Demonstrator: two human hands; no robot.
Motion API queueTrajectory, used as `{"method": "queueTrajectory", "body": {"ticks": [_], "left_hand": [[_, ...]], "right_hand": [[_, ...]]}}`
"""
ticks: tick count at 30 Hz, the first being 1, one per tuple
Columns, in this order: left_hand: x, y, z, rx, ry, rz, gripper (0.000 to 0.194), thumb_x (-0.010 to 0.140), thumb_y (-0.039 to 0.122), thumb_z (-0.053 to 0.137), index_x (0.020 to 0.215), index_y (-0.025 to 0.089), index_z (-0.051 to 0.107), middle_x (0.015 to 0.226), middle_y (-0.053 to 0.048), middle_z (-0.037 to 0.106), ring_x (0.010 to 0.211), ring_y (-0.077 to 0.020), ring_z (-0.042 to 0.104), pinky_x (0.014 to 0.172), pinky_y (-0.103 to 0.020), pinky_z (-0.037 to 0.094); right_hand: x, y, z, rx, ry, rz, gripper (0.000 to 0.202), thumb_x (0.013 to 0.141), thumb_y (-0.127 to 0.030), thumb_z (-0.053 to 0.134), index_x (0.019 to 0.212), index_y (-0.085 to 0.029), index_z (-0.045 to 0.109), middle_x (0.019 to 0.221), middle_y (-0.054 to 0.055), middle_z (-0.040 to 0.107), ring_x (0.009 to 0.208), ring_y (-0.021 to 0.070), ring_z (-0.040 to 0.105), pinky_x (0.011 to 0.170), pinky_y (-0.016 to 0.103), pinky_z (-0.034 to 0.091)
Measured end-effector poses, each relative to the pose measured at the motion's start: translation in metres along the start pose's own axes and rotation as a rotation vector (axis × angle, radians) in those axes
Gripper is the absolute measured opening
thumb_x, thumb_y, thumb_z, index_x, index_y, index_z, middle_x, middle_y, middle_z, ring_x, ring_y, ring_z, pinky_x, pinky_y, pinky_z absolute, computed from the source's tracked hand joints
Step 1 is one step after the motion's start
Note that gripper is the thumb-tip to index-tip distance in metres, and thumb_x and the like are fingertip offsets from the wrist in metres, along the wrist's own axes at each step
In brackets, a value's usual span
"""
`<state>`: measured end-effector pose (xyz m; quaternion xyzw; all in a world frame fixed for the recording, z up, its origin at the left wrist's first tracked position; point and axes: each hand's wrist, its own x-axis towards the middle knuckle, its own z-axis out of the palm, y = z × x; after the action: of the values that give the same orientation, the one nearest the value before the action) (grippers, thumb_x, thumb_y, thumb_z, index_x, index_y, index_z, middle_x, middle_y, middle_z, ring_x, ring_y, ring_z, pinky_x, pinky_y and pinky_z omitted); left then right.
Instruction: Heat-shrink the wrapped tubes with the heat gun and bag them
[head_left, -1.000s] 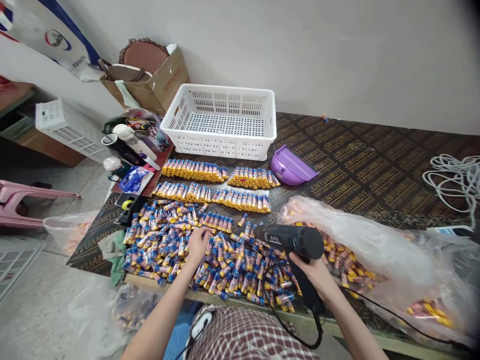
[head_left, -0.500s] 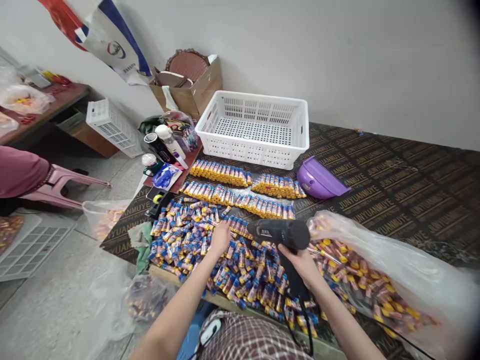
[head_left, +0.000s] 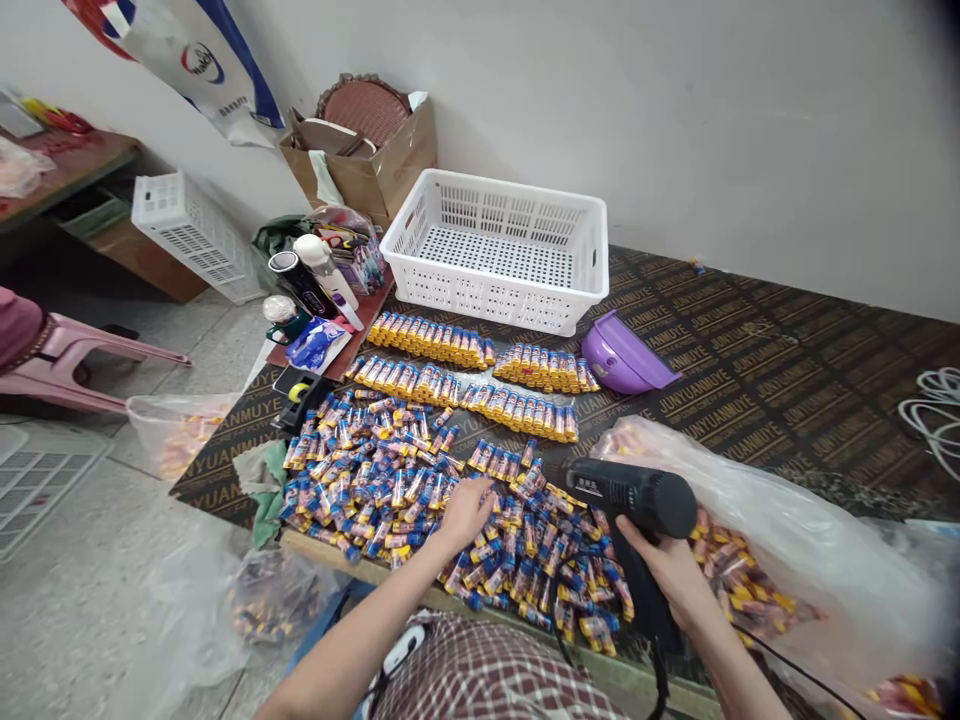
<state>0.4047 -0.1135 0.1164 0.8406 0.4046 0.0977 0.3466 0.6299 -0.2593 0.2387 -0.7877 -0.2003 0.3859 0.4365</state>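
Observation:
My right hand (head_left: 664, 565) grips a black hair dryer (head_left: 634, 493) by its handle, with the nozzle pointing left over the tubes. The left hand (head_left: 469, 515) has its fingers curled down onto the pile of small tubes (head_left: 360, 490); they seem closed on one, though the fingertips are partly hidden. Each tube is clear with a blue end and a yellow end. Just beyond that hand, a short row of tubes (head_left: 499, 460) lies side by side. Farther back, more tubes (head_left: 431, 340) are stacked in neat rows.
Behind the rows stand a white plastic crate (head_left: 499, 310) and a purple scoop-shaped basin (head_left: 622, 355). A clear bag (head_left: 750, 500) of tubes lies at right. Bottles (head_left: 322, 265) and a tape dispenser (head_left: 300, 400) stand at left. The dryer's cord (head_left: 660, 680) hangs near my lap.
The hair dryer in my right hand has moved right, away from the short row. My left hand has drawn back from that row to the loose pile. The view has shifted slightly.

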Motion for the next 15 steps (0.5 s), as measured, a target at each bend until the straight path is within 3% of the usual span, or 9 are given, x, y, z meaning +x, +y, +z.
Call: {"method": "queueTrajectory", "body": {"ticks": [3, 8, 11, 15], "left_hand": [[-0.027, -0.018, -0.019, -0.08, 0.094, -0.06, 0.029, 0.085, 0.027, 0.039, 0.099, 0.02, 0.063, 0.101, -0.006, 0.066, 0.096, -0.0187, 0.059, 0.088, -0.034, 0.044], [-0.062, -0.051, -0.041, -0.107, 0.245, -0.173, 0.027, 0.084, 0.027, 0.04, 0.093, 0.021, 0.064, 0.095, -0.006, 0.066, 0.091, -0.0186, 0.06, 0.084, -0.034, 0.046], [-0.074, -0.065, -0.048, -0.11, 0.296, -0.231, 0.026, 0.084, 0.028, 0.041, 0.092, 0.02, 0.064, 0.093, -0.007, 0.066, 0.089, -0.0187, 0.06, 0.082, -0.033, 0.046], [-0.081, -0.072, -0.052, -0.131, 0.341, -0.249, 0.026, 0.084, 0.029, 0.04, 0.092, 0.019, 0.063, 0.093, -0.007, 0.066, 0.089, -0.0185, 0.06, 0.081, -0.033, 0.047]], "right_hand": [[0.003, -0.013, 0.024, 0.0, -0.092, -0.07, 0.039, 0.064, -0.047, 0.067, 0.089, -0.018, 0.066, 0.075, 0.006, 0.069, 0.076, 0.0262, 0.063, 0.068, 0.039, 0.052], [0.005, -0.03, 0.056, -0.044, -0.211, -0.125, 0.033, 0.065, -0.047, 0.065, 0.08, -0.018, 0.066, 0.064, 0.005, 0.066, 0.082, 0.0265, 0.061, 0.072, 0.039, 0.049], [0.006, -0.039, 0.071, -0.057, -0.262, -0.109, 0.033, 0.065, -0.048, 0.064, 0.077, -0.018, 0.065, 0.057, 0.004, 0.064, 0.075, 0.026, 0.061, 0.067, 0.038, 0.049], [0.009, -0.053, 0.097, -0.005, -0.317, -0.166, 0.038, 0.063, -0.05, 0.066, 0.082, -0.017, 0.064, 0.064, 0.004, 0.065, 0.072, 0.0242, 0.061, 0.064, 0.036, 0.049]]}}
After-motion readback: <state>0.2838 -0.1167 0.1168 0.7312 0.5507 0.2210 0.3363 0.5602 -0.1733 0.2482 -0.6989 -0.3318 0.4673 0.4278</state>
